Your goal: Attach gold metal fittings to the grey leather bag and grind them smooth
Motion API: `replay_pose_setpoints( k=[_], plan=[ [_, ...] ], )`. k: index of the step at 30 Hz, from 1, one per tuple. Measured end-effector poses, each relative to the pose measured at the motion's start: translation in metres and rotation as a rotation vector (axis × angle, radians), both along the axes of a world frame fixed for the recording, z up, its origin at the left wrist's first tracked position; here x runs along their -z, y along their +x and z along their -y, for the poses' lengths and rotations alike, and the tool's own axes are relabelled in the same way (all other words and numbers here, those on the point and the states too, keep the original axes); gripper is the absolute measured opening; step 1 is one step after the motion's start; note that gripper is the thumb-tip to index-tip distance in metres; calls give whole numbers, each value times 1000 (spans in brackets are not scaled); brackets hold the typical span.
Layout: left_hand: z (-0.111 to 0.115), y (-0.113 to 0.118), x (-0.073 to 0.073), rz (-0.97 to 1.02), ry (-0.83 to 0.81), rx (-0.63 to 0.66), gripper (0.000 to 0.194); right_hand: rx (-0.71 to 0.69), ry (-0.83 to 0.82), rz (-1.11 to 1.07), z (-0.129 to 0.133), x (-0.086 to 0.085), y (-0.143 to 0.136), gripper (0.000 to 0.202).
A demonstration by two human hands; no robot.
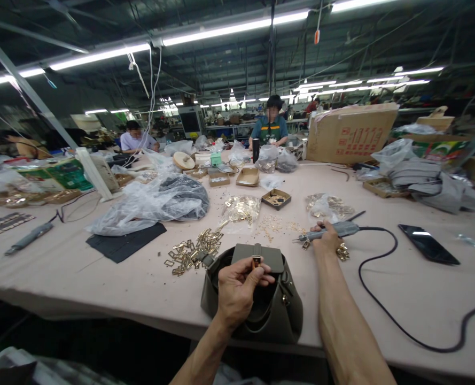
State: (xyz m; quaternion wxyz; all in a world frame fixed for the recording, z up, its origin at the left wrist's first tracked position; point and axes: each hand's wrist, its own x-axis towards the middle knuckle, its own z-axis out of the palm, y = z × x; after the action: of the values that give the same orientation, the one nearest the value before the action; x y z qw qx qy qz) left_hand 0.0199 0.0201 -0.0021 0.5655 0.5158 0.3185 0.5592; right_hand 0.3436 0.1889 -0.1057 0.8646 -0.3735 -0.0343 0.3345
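An olive-grey handbag (291, 321) stands upright at the table's front edge, its flap (275, 258) raised behind my left hand. My left hand (237, 291) pinches a small gold metal fitting (256, 259) at the end of the flap's strap, above the bag's opening. To the right, my right hand (326, 238) has its fingers closed around a grey electric screwdriver (347, 229), whose tip points left. A few gold fittings (343, 252) lie beside that hand. Left of the bag is a loose pile of gold rectangular fittings (193, 251).
Behind the bag lie a plastic bag of gold parts (241, 209), scattered small pieces (275, 229) and a small tray (276, 199). A phone (427, 243) and the black cable (365, 272) are at right. Another tool (31, 238) lies left. Co-workers sit across the table.
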Motion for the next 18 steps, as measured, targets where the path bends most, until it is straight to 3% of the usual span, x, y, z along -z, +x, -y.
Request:
replay_pose_setpoints(
  k=[7, 18],
  plan=[
    [1, 1, 0, 8, -9, -5, 29, -41, 3, -24, 1, -1, -4, 19],
    [1, 1, -1, 0, -16, -12, 29, 22, -15, -34, 2, -4, -6, 18]
  ],
)
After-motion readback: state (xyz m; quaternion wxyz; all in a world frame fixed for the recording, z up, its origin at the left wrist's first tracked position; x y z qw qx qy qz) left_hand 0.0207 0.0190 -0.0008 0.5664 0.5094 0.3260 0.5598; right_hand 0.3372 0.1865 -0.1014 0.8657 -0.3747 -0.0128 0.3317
